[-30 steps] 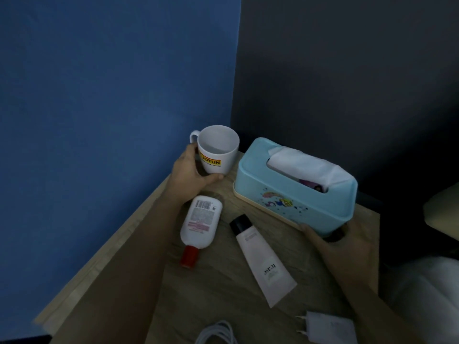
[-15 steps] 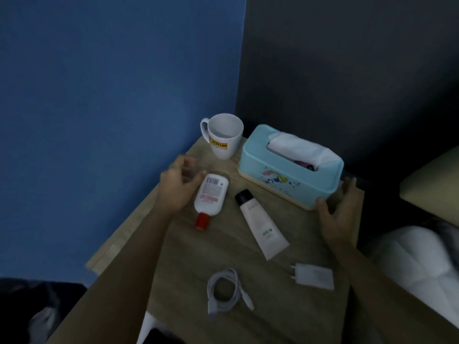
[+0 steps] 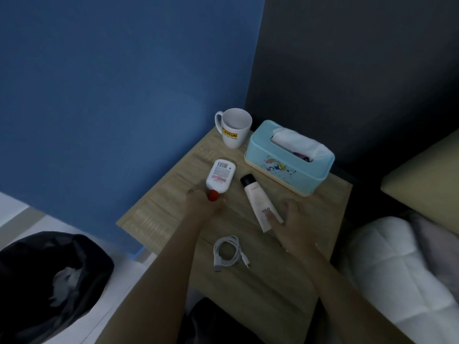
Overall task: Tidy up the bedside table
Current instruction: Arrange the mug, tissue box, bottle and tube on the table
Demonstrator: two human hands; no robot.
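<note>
Bottle [image 3: 220,177] and tube [image 3: 259,203] on the counter [image 3: 285,289] are touched by the left grip [image 3: 203,207] and right grip [image 3: 289,223], both wide.

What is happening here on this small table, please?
A person is tidying a bedside table. The left hand is at the red cap of a white bottle that lies flat; the right hand rests its fingers on the lower end of a white tube. Neither is lifted yet. A mug and a tissue box stand at the back, and a coiled cable lies nearer.
</note>
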